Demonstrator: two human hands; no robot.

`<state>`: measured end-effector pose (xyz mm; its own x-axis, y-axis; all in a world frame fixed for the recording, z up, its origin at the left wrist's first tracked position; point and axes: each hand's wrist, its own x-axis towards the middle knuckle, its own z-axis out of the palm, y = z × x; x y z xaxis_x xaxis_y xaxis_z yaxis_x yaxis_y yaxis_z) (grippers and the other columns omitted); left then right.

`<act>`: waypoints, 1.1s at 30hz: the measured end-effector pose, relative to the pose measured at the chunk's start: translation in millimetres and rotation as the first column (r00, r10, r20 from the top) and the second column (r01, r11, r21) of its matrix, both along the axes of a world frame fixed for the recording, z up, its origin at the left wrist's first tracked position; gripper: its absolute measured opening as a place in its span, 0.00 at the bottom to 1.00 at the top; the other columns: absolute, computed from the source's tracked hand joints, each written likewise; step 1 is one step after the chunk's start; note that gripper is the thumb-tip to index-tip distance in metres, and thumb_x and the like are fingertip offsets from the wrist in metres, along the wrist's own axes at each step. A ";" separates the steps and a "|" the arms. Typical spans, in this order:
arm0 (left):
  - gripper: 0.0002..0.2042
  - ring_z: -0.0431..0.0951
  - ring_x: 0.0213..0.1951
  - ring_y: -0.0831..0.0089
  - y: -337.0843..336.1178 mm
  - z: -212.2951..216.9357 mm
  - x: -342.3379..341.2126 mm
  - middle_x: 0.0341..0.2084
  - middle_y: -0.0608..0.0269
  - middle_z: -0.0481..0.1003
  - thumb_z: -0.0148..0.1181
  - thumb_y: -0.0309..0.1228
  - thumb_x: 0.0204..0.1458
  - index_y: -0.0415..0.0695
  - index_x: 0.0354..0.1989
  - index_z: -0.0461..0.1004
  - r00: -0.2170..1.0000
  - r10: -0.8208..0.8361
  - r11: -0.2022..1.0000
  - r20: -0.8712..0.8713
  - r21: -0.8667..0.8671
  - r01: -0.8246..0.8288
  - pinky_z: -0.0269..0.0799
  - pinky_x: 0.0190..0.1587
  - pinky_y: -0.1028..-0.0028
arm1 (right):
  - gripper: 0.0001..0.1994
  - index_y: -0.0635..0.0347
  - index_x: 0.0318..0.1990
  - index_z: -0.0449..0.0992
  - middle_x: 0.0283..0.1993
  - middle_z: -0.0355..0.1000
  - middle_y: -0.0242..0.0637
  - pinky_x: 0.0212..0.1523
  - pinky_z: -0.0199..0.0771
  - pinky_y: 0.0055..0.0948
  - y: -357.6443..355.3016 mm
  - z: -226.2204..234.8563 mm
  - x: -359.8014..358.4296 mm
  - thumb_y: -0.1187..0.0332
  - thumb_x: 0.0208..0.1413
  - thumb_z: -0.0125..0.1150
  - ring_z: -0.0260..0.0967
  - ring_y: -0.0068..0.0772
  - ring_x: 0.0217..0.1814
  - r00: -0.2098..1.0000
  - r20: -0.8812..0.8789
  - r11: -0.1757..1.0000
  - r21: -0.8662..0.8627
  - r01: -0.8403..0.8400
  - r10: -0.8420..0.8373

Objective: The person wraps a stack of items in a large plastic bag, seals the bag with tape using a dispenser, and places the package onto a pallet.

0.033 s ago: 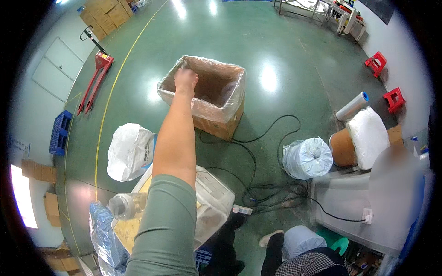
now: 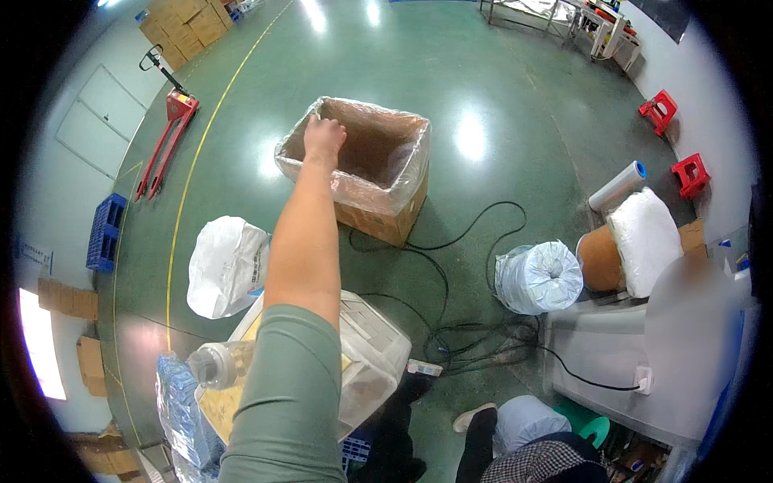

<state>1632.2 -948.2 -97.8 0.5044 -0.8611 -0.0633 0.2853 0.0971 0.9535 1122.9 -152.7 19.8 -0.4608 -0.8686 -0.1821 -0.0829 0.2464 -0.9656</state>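
My left hand (image 2: 324,143) reaches forward over the opening of a cardboard box (image 2: 378,219), close to its left side. The fingers are curled, and whatever they hold, if anything, is hidden. Clear plastic liner (image 2: 380,193) is folded over the box's rim. Below my forearm, which wears a green sleeve, stands a whitish plastic bin (image 2: 378,338) with yellowish material at its left part. A clear plastic bottle-like container (image 2: 216,364) rests at the bin's left. My right hand is out of view.
A white sack (image 2: 225,266) stands left of my arm, with blue wrapped bundles (image 2: 183,402) nearer. Black cables (image 2: 443,282) lie across the floor. At right are a wrapped roll (image 2: 538,278) and a grey machine (image 2: 596,346). A seated person's checked sleeve (image 2: 539,465) shows below.
My left hand and forearm have shifted slightly left, and the fingers show more sharply. The box and the other things have stayed in place.
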 end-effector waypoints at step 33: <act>0.14 0.77 0.40 0.66 94.0 -14.5 -367.7 0.37 0.54 0.78 0.58 0.35 0.53 0.36 0.41 0.77 0.666 -0.731 0.675 0.152 0.311 0.669 0.71 0.45 0.67 | 0.52 0.64 0.70 0.44 0.73 0.47 0.46 0.69 0.51 0.41 -156.9 95.3 31.3 0.59 0.42 0.76 0.47 0.44 0.73 0.950 -0.274 0.975 0.119 0.188 -0.150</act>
<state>1264.5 -854.2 -112.3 -0.2197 -0.9428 -0.2508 -0.0592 -0.2437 0.9680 1154.3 -309.6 115.2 -0.6466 -0.7477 -0.1510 -0.2730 0.4117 -0.8694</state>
